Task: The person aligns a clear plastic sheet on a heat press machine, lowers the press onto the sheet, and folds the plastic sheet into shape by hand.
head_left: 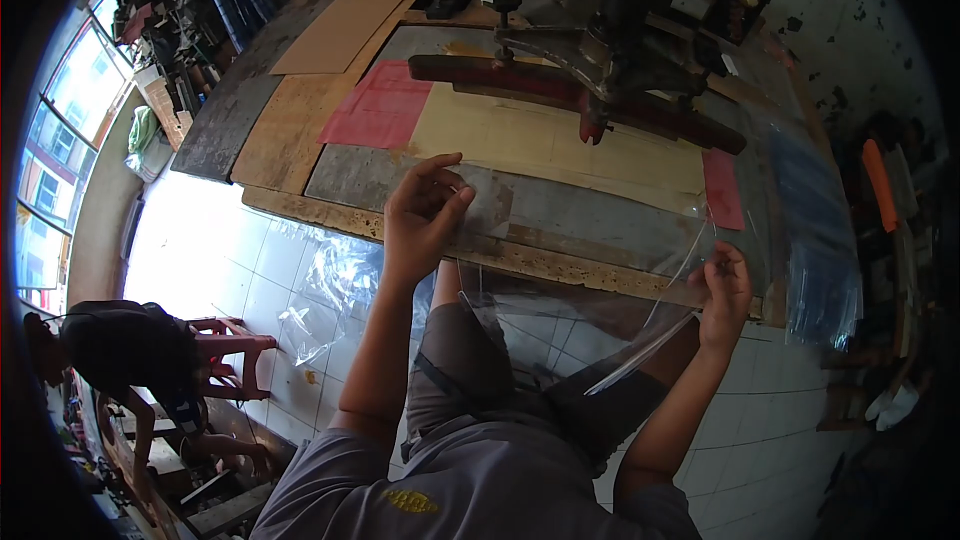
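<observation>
A clear plastic sheet (600, 315) hangs between my hands over the front edge of the workbench (560, 268). My left hand (427, 212) is at the bench edge, thumb and fingers curled in around the sheet's left part. At the right, my right hand (725, 290) pinches the sheet's other side. Beyond them lies a pale yellow strip (540, 135) with a pink piece (377, 105) at its left end and another pink piece (722, 188) at its right. A dark red press bar (540, 85) sits above the strip.
Cardboard (350, 25) lies at the back left. Stacked clear plastic (820, 280) hangs at the right edge. Loose plastic (340, 275) is on the tiled floor. A person in dark clothing (130, 350) bends beside a red stool (230, 355) at the far left.
</observation>
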Motion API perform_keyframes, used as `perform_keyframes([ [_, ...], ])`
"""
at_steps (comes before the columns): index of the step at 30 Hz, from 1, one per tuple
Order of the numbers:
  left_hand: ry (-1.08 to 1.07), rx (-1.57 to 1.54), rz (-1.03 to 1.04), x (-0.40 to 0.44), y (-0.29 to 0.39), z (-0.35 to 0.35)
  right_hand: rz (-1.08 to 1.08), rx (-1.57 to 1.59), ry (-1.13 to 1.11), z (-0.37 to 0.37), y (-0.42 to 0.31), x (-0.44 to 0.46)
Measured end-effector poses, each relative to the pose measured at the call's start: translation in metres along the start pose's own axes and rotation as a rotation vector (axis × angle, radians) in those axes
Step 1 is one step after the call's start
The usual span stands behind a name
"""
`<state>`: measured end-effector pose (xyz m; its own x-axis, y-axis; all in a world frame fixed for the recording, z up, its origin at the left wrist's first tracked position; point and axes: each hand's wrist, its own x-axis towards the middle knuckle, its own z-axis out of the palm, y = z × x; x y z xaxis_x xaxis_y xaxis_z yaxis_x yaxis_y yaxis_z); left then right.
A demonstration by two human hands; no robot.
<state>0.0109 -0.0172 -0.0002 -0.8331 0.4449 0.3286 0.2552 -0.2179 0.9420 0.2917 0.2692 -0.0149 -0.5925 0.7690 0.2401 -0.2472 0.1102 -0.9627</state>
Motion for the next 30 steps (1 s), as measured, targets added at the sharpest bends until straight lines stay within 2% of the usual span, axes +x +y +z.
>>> perform_keyframes([
  [30,-0.027,0.042,-0.006,-0.0008,0.0021,-0.0015,0.002,-0.010,-0.025,-0.0026,0.0016,0.0004],
])
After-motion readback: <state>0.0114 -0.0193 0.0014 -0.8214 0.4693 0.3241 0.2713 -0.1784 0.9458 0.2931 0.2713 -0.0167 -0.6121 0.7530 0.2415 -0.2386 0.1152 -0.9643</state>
